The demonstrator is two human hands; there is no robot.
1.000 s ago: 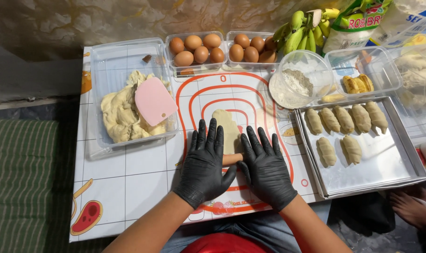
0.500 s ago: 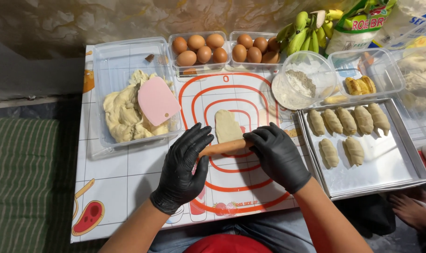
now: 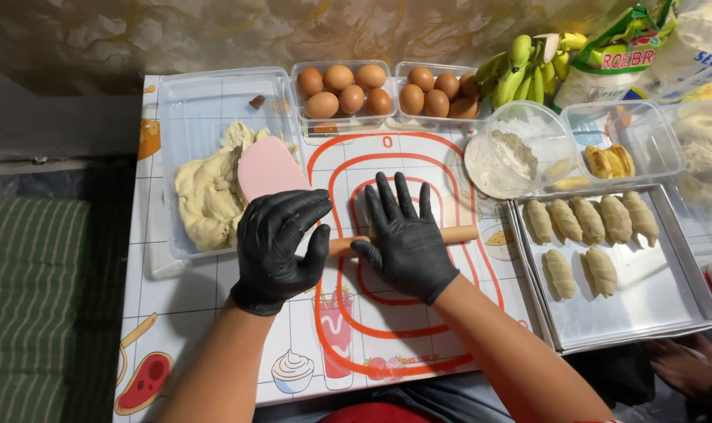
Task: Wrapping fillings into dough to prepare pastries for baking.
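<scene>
Both hands wear black gloves and press flat on a wooden rolling pin lying crosswise on a white baking mat with red oval rings. My left hand covers the pin's left end. My right hand lies over its middle, fingers spread. The piece of dough under the pin is hidden by my hands. Left of my hands, a clear tub holds a pale dough mass and a pink scraper.
Two trays of brown eggs stand at the back. A bowl of flour, green bananas and a tub of peeled banana pieces are back right. A metal tray holds several filled dough rolls. A person's bare foot shows below it.
My hands rolled the pin away from me up the mat, over the dough piece, which is now hidden. The left hand slid toward the pin's left end.
</scene>
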